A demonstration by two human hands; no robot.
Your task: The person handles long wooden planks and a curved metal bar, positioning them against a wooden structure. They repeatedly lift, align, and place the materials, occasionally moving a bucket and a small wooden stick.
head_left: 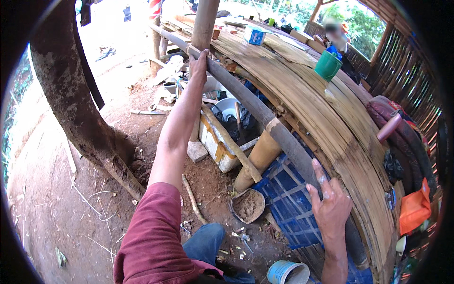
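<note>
My left arm reaches out to where a long grey pole [241,92] crosses an upright bamboo post [205,23]. There my left hand [198,65] is closed on the pole, its fingers partly hidden. Farther down the same pole, my right hand [330,208] is beside or against its surface with whitish smears on the fingers. Its index finger and thumb are stretched out, the others partly bent, and nothing shows in it. A short, thick bamboo post [257,158] meets the pole between my hands. The pole runs along the edge of a split-bamboo platform [307,111].
Under the pole stand a worn foam box [227,163] with black plastic, a bowl of brown soil [248,207] and a blue bucket [288,272]. A tree trunk [71,90] rises left. On the platform are a green bucket [328,65] and orange bag [414,208]; a person sits beyond.
</note>
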